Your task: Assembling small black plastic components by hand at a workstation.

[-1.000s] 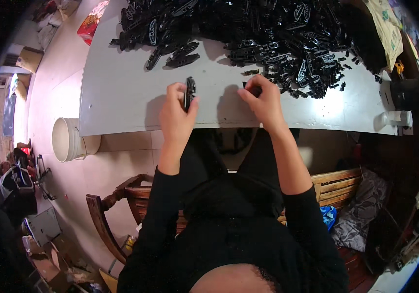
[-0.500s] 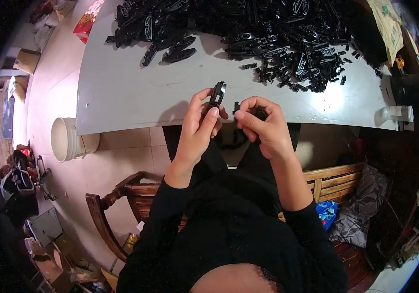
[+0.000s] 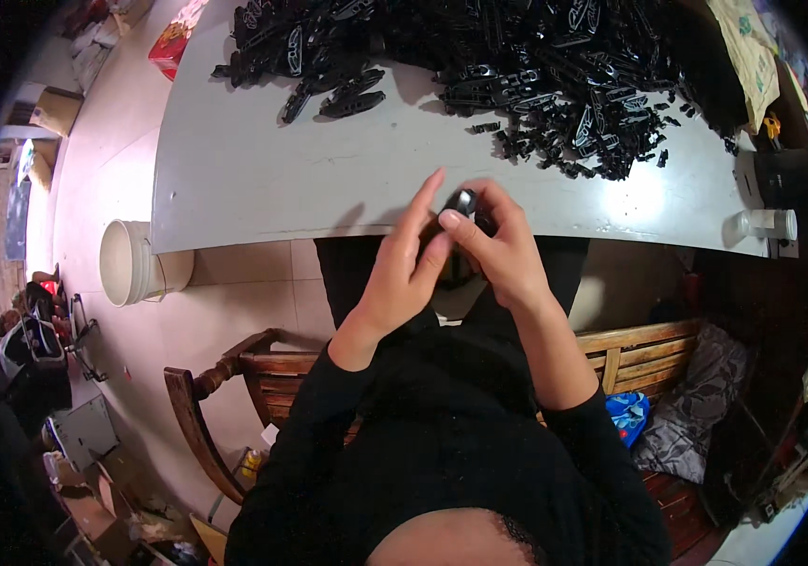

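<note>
Just over the near edge of the table, my two hands meet. My right hand (image 3: 508, 247) is closed, its thumb and forefinger pinching a glossy black plastic part (image 3: 465, 201) whose upper end shows. My left hand (image 3: 402, 274) is beside it on the left, forefinger stretched upward and the fingers loosely apart. The left thumb comes close to the part's lower side; whether it touches is hidden. The small black plastic piece seen earlier is not visible as a separate thing.
A large heap of black plastic parts (image 3: 517, 57) covers the far side of the grey-white table (image 3: 263, 179), small pieces (image 3: 593, 141) at its near right. A clear plastic cup (image 3: 772, 224) lies at the right edge. A white bucket (image 3: 126, 264) stands left; a wooden bench (image 3: 654, 354) is behind me.
The black part has passed from my left hand to my right, and the hands have come together. My left fingers have loosened and stretched out. The small piece is now out of sight.
</note>
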